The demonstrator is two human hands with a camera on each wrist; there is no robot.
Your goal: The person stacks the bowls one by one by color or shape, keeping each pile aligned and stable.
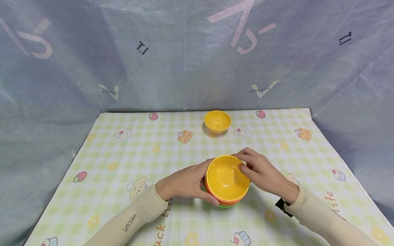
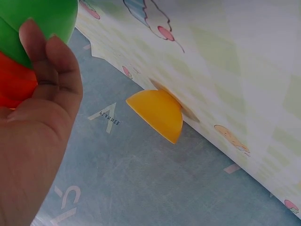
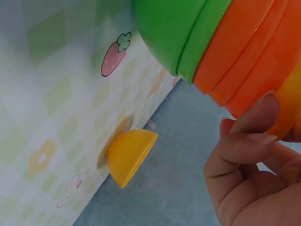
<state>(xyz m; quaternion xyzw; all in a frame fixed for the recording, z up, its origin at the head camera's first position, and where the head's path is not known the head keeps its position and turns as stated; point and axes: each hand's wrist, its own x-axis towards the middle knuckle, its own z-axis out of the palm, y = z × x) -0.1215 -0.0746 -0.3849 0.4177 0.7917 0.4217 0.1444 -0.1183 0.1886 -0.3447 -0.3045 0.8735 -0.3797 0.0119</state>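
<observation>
A stack of nested bowls stands near the middle front of the table, tilted in the wrist views by the camera angle. On top is a yellow bowl (image 1: 227,179), with orange bowls (image 3: 240,47) under it and green bowls (image 3: 174,28) lowest. From the left my left hand (image 1: 191,181) grips the stack, thumb along the near side, fingers around the green and orange walls. My right hand (image 1: 261,172) pinches the top yellow bowl's right rim, its thumb inside and its fingers curled outside.
Another yellow bowl (image 1: 217,122) sits upright by the table's far edge, beyond the stack. A checked cloth (image 1: 123,153) with cartoon prints covers the table. Grey-blue curtains (image 1: 184,61) hang behind it and at both sides.
</observation>
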